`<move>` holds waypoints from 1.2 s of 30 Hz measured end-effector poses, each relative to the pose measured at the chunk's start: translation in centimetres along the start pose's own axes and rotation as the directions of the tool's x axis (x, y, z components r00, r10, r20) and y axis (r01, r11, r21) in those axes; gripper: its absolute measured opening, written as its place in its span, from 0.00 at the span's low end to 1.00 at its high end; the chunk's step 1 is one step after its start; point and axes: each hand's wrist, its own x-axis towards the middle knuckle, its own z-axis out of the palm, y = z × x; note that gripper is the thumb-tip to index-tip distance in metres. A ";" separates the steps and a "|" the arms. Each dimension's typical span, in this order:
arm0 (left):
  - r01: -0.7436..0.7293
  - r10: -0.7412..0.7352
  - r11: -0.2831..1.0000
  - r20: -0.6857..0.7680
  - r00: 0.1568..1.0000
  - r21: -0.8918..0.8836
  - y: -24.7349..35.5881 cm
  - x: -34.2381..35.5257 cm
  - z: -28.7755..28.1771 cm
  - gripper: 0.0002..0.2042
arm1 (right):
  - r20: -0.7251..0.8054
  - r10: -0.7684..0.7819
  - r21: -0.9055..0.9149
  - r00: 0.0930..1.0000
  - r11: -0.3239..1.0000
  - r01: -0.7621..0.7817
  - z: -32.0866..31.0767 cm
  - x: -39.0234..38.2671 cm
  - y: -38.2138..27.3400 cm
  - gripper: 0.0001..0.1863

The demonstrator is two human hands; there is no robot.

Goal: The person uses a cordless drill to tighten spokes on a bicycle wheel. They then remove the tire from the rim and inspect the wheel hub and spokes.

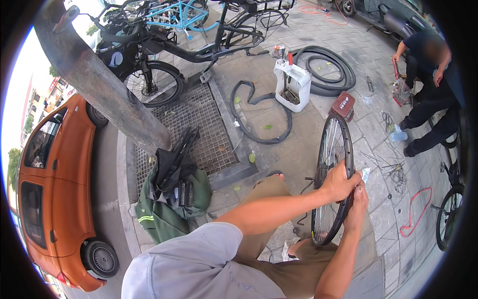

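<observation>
A black bicycle wheel (347,144) stands upright between my knees, its bare rim showing no tyre and its spokes seen at a slant. My left hand (340,183) reaches across and is closed on the rim from the near side. Just below it, my right hand (357,205) grips the outer edge of the same rim, and the two thumbs almost meet. A small white and blue scrap (366,174) shows beside my fingertips; whether it is held or lies on the ground I cannot tell. Fingers behind the rim are partly hidden.
Ahead lie an inner tube (285,135), coiled black tyres (352,74), a cut white jug with tools (301,94) and a red case (342,105). Left are a tree trunk (107,94), green bag (201,199) and orange car (72,174). Another person (425,74) works at right.
</observation>
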 end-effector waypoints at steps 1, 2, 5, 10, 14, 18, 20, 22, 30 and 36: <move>-0.005 0.005 1.000 0.008 1.000 0.010 0.6 -0.3 -0.3 0.16 | -0.012 -0.005 0.008 1.000 1.000 0.005 0.0 -0.2 0.0 0.41; -0.001 0.001 1.000 0.025 1.000 0.015 1.1 -0.5 -0.5 0.16 | -0.023 -0.010 0.016 1.000 1.000 0.011 0.0 -0.3 0.0 0.40; 0.000 -0.001 1.000 0.051 0.999 0.027 1.8 -0.8 -1.4 0.17 | -0.006 0.002 0.041 1.000 0.999 -0.001 0.7 -0.8 -0.7 0.41; -0.060 0.060 0.998 0.020 0.998 0.023 -0.7 -0.8 -1.9 0.17 | 0.050 0.031 0.026 0.998 0.999 -0.032 2.0 -1.4 -1.4 0.43; -0.037 0.040 0.999 0.170 0.985 -0.024 -1.3 -0.5 -3.0 0.16 | 0.019 0.014 -0.031 1.000 0.999 -0.013 2.8 -1.5 -1.6 0.36; 0.020 0.002 0.996 0.238 0.971 -0.088 0.2 -0.5 -3.4 0.16 | -0.066 0.114 -0.019 0.991 0.993 -0.115 2.7 -1.6 -1.1 0.32; 0.137 -0.113 0.985 0.209 0.971 -0.105 0.7 -0.6 -3.3 0.16 | -0.085 0.100 -0.085 0.991 0.991 -0.107 3.1 -2.1 -2.1 0.31; 0.204 -0.180 0.970 0.179 0.967 -0.130 1.5 -0.8 -3.2 0.18 | -0.057 0.091 -0.088 0.994 0.992 -0.096 2.0 -1.7 -0.7 0.30; 0.204 -0.165 0.955 0.190 0.968 -0.213 -1.6 0.8 -3.8 0.13 | -0.083 0.035 -0.095 0.996 0.995 -0.043 4.1 -2.6 -1.4 0.28; 0.194 -0.174 0.966 0.129 0.976 -0.172 -0.2 0.1 -4.1 0.12 | -0.066 0.146 -0.040 0.987 0.988 -0.149 5.3 -3.4 -1.8 0.34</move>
